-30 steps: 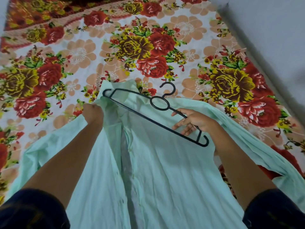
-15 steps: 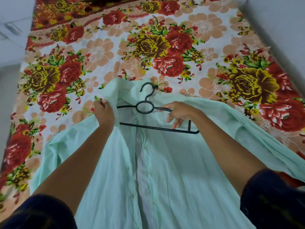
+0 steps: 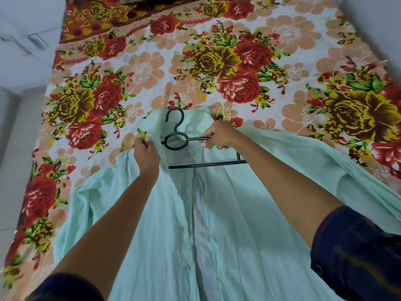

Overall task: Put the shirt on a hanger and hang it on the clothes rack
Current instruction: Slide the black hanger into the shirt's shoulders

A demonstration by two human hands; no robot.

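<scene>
Floral bedsheet – left hand pinching mint shirt, right hand gripping black hanger

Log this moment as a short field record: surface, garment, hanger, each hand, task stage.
surface: floral bedsheet
garment: mint green shirt, front open, spread on the sheet
hanger: black hanger, left end under the shirt's shoulder, hook past the collar
left hand: pinches the shirt's left shoulder
right hand: grips the hanger's right arm
stage: right shoulder not yet on hanger

Dark navy sleeves (faint yellowish checks) end above bare forearms.
</scene>
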